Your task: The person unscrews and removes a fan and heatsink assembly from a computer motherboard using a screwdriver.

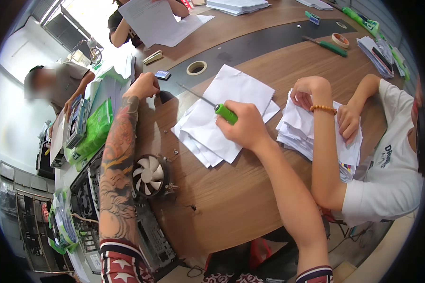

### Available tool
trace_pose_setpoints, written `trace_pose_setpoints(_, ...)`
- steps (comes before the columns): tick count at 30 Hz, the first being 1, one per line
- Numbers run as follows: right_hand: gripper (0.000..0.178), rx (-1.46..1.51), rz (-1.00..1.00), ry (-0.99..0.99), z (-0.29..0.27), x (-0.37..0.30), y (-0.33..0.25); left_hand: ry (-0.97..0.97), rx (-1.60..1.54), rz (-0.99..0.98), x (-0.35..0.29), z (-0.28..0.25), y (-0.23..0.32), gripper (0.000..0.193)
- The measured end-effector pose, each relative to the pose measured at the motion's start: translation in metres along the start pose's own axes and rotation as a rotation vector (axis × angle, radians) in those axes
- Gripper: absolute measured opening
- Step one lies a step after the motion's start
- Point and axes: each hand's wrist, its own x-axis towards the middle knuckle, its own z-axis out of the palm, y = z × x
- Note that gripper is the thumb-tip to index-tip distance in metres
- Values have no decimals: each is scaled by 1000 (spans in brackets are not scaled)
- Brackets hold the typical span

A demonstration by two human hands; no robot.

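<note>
Right hand [243, 123] clamped on green-handled screwdriver [226, 114], white papers [236, 87] beneath, left hand [143, 86] apart, its grip unclear

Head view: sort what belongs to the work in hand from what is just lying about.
Likely part of the work:
- green screwdriver, held in the right hand
- fan, beside the left forearm
- computer case, by the same forearm

Seemingly just lying about:
- pale tape roll
- orange tape roll
- paper pile below the screwdriver
</note>
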Motion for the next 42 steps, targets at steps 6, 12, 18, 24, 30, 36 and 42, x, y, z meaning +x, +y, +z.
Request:
trace_pose_setpoints(6,17,-40,-13,4,4,4,-7,-67,-75,291,-91,-25,33,16)
trace_pose_setpoints(12,18,-64,-24,-32,4,4,-7,56,-2,495,-141,3,37,15)
trace_pose_setpoints(18,18,-65,-21,-24,4,2,-6,-53,-219,235,-147,-5,54,13)
trace_pose_setpoints(24,20,-49,10,-30,0,2,-4,-114,-204,333,-147,-1,55,13)
trace_pose_setpoints(30,22,-40,16,-16,1,2,-5,-256,-293,351,-149,-6,65,16)
trace_pose_setpoints(36,21,-41,27,-16,1,2,-8,-250,-366,381,-150,-7,65,17)
trace_pose_setpoints(42,21,8,72,-2,1,4,-9,-249,-319,346,-152,-12,63,16)
